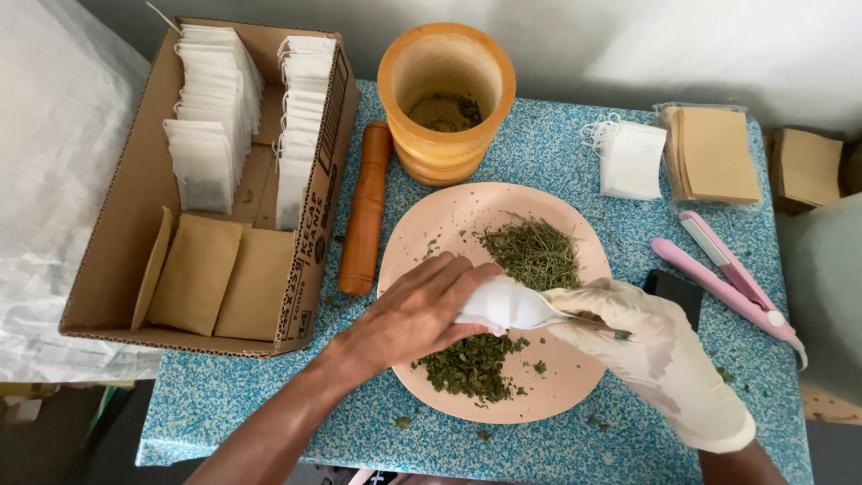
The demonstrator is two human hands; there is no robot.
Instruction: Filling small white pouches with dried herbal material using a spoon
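Note:
My bare left hand [415, 310] holds a small white filter bag [503, 305] open over a pink plate [449, 220]. My right hand [642, 346], in a white glove, grips a metal spoon [575, 316] whose bowl is pushed into the bag's mouth. Dried green herbs lie on the plate in two heaps, one at the back [532, 253] and one at the front [471, 366] just below my hands.
A cardboard box [117, 233] at left holds rows of white filled bags and brown envelopes. Behind the plate stand a wooden mortar [446, 99] and a pestle [364, 208]. At right lie empty white bags [631, 158], brown envelopes [716, 154], a pink sealer [729, 278] and a black phone [675, 295].

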